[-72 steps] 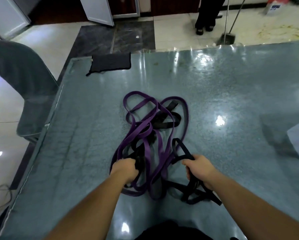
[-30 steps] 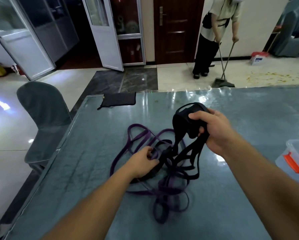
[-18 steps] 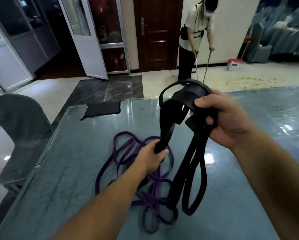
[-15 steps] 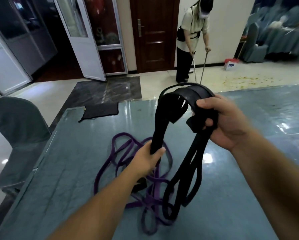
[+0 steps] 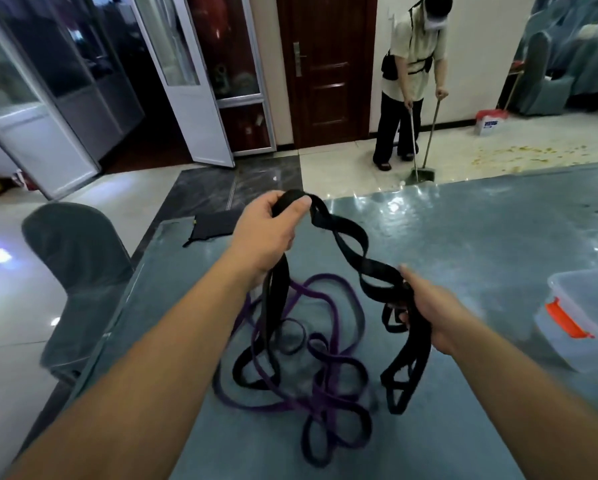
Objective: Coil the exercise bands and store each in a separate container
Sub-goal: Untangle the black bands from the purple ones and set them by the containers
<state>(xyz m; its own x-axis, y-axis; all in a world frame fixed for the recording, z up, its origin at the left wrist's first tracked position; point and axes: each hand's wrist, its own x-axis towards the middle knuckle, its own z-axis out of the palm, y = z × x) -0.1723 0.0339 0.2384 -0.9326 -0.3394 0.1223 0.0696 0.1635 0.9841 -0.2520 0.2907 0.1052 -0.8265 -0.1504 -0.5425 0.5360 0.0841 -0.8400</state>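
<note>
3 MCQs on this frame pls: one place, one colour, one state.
1. Where is the clear container?
A. far left corner
B. right edge of the table
C. on the chair

2. What colour is the band lying on the table?
A. red
B. purple
C. green

3. What is the left hand doing?
A. resting flat on the table
B. hanging empty
C. gripping the black band

Answers:
1 B: it sits at the right, its orange latch showing.
2 B: purple loops lie between the arms.
3 C: its fingers curl round the strap; the right hand grips it too.
</note>
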